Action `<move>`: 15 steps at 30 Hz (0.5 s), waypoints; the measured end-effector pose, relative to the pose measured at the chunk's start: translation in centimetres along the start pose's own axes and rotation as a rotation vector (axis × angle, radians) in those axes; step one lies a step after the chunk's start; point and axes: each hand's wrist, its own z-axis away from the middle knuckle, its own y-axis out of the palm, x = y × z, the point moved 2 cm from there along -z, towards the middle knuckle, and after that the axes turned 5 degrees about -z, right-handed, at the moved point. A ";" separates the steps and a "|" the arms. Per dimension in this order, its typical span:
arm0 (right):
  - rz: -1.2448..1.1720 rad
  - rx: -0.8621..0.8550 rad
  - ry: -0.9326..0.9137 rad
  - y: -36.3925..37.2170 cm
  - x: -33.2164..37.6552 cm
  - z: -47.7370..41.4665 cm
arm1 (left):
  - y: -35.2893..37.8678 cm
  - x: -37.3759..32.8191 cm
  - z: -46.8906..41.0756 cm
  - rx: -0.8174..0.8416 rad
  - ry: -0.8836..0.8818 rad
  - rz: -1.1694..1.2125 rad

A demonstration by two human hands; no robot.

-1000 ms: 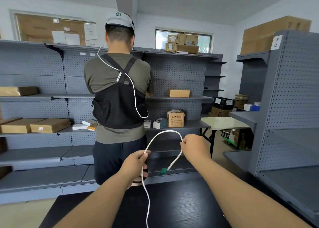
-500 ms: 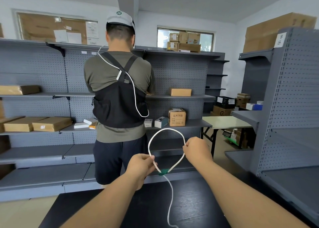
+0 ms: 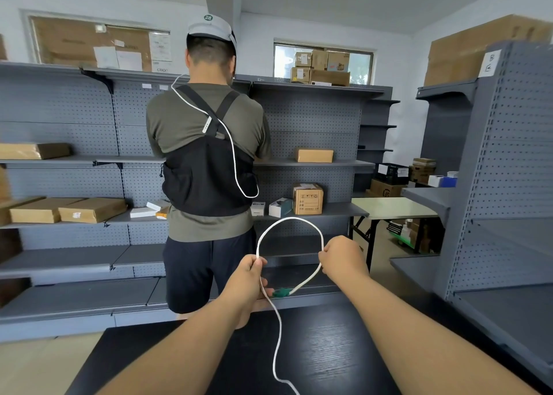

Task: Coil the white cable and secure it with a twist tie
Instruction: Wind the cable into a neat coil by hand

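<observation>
Two bare hands hold a thin white cable (image 3: 288, 219) up in front of the wearer, above a black table (image 3: 329, 352). The cable is smooth and round, bent into one open loop that arches between the hands. It ends in a small green plug (image 3: 280, 293). The left hand (image 3: 247, 279) pinches the loop's left side between thumb and fingers. The right hand (image 3: 342, 258) is curled round the loop's right side. From there the cable runs down to the plug, which sits just beside the left hand's lower fingers; contact cannot be told. The loose tail drops from the left hand and trails across the table. Ahead, a person with their back turned wears a cap (image 3: 211, 26) marked "28". Grey shelving (image 3: 514, 161) at right carries a label reading "B".
</observation>
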 end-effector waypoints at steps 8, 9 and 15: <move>0.041 -0.022 -0.003 0.4 -0.2 0.3 | 0.9 0.0 0.8 0.066 -0.085 0.219; 0.051 -0.035 -0.003 0.4 -0.3 0.3 | 1.0 0.0 0.9 0.089 -0.090 0.237; 0.085 -0.043 0.024 0.4 -0.8 0.1 | 1.1 0.1 1.5 0.184 -0.004 0.200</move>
